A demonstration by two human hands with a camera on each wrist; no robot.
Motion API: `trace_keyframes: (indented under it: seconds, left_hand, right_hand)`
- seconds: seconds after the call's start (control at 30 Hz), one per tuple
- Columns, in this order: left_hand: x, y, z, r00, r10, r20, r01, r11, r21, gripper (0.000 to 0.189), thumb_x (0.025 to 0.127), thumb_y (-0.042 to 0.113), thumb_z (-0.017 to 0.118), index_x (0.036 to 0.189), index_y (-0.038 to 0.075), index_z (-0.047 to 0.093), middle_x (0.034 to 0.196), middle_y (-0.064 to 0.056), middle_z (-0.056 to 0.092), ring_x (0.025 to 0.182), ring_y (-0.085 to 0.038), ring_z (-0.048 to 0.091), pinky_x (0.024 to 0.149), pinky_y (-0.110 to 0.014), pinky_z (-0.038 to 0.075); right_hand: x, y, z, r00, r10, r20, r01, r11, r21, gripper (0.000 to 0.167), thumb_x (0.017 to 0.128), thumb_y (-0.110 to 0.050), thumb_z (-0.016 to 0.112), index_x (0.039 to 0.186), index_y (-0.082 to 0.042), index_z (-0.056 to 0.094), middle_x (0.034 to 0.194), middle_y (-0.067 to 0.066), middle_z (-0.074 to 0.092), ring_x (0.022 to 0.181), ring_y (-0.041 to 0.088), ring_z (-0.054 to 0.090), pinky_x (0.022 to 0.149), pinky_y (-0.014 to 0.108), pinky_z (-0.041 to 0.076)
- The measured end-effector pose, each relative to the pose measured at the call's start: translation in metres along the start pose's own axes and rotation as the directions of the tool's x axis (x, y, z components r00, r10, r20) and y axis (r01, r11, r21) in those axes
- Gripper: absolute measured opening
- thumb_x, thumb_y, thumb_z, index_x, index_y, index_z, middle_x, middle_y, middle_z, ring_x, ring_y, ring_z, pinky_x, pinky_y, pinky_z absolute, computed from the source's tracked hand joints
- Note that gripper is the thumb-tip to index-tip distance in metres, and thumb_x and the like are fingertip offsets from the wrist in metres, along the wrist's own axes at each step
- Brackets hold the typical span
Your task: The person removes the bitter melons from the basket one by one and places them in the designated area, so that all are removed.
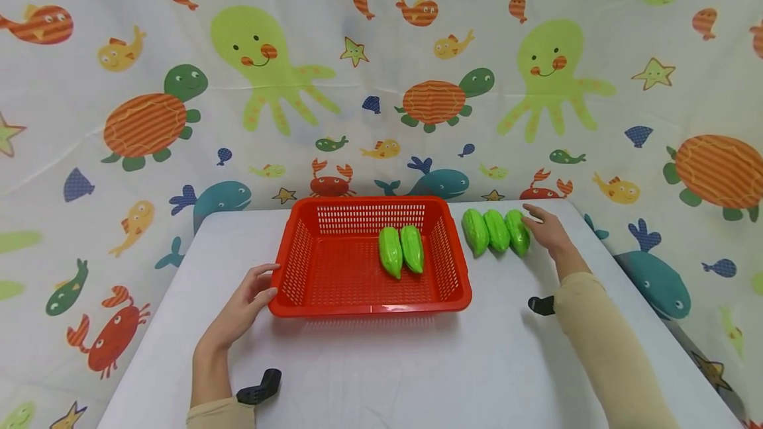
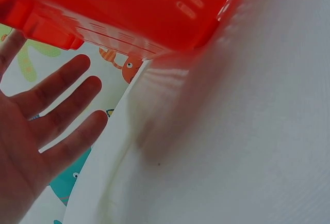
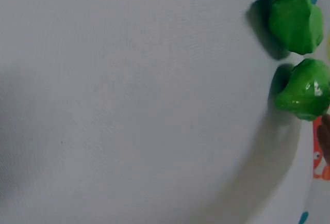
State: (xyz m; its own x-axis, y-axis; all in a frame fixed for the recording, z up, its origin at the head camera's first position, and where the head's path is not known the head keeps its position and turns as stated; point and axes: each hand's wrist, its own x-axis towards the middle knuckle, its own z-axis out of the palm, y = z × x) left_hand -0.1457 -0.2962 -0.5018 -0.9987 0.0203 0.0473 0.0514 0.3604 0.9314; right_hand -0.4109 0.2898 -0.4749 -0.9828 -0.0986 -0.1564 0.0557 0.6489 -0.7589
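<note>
A red plastic basket (image 1: 371, 310) with slotted walls stands on the white table. Inside it, on the right, lie two glossy green ridged fruits (image 1: 390, 252). My left hand (image 1: 243, 302) is at the basket's left rim, its fingertips at or against the edge; the left wrist view shows its fingers (image 2: 64, 113) spread and fairly straight. Right of the basket, three similar green fruits lie in a row. My right hand (image 1: 550, 232) reaches to the rightmost fruit (image 1: 517, 232), fingers extended beside it. Whether they touch it I cannot tell; the right wrist view catches only a fingertip (image 3: 325, 133).
The white table (image 1: 381, 376) ends at a curtain (image 1: 381, 98) printed with sea animals, which hangs behind and at both sides. The other two fruits (image 1: 475, 232) of the row lie between the basket and my right hand. A black strap device sits at each wrist.
</note>
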Motion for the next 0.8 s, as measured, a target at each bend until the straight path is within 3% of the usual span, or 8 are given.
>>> trace_keyframes:
  seconds: [0.17, 0.37, 0.8]
  left_hand:
    - [0.000, 0.001, 0.001, 1.000, 0.000, -0.005, 0.000, 1.000, -0.002, 0.055, 0.099, 0.030, 0.057, 0.146, 0.018, 0.033, 0.141, -0.017, 0.044, 0.128, -0.038, 0.043, 0.097, -0.058, 0.045]
    - [-0.001, 0.001, 0.001, 1.000, -0.003, -0.011, 0.003, 1.000, 0.000, 0.055, 0.099, 0.030, 0.057, 0.146, 0.018, 0.033, 0.140, -0.017, 0.045, 0.128, -0.039, 0.044, 0.097, -0.058, 0.045]
    - [-0.003, 0.003, 0.000, 1.000, -0.021, -0.005, 0.021, 1.000, 0.001, 0.056, 0.099, 0.031, 0.057, 0.147, 0.018, 0.032, 0.141, -0.018, 0.044, 0.129, -0.039, 0.043, 0.098, -0.059, 0.045]
  right_hand:
    - [-0.001, -0.014, -0.004, 0.994, 0.000, -0.111, 0.001, 1.000, 0.011, 0.057, 0.105, -0.032, 0.041, 0.154, -0.007, 0.027, 0.156, 0.025, 0.025, 0.141, 0.047, 0.023, 0.112, 0.060, 0.024]
    - [-0.004, -0.043, -0.005, 0.987, -0.028, -0.158, 0.038, 0.998, 0.058, 0.058, 0.104, -0.032, 0.044, 0.153, -0.004, 0.029, 0.152, 0.025, 0.032, 0.140, 0.045, 0.027, 0.112, 0.058, 0.026]
    - [-0.021, -0.109, 0.008, 0.988, -0.130, -0.089, 0.146, 0.967, 0.210, 0.063, 0.100, -0.038, 0.053, 0.153, -0.010, 0.032, 0.155, 0.017, 0.032, 0.140, 0.038, 0.033, 0.113, 0.052, 0.030]
